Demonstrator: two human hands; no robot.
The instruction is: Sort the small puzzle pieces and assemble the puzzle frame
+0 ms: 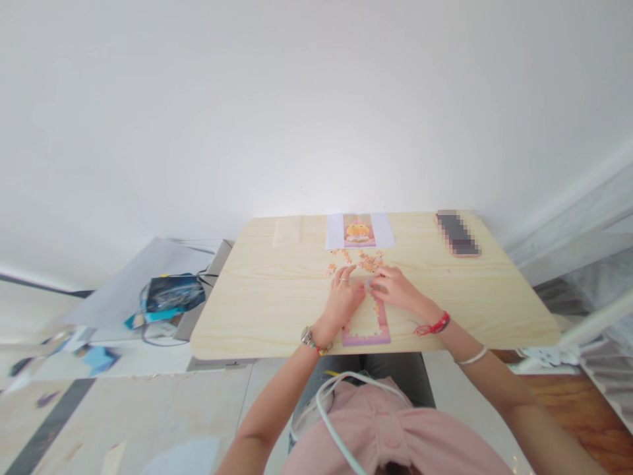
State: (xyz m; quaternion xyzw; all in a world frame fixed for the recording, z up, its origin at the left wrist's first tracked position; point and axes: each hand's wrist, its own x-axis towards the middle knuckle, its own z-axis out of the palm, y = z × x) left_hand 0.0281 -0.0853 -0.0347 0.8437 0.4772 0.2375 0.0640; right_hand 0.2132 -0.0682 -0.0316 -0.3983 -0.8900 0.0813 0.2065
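Observation:
A partly assembled jigsaw puzzle border, pink and purple along its bottom and right sides, lies near the table's front edge; its middle shows bare table. My left hand rests over its upper left part, fingers extended and apart, hiding that side. At the upper right corner, my right hand has its fingers pinched at a small bluish puzzle piece, mostly covered by the fingertips. Just beyond both hands lie several loose orange puzzle pieces. Behind them is a printed picture of a yellow figure on white paper.
The pale wooden table stands against a white wall. A phone lies at its back right, and a flat pale packet at back left. Left of the table, a dark bag-like bundle sits among papers. A white cable loops over my lap.

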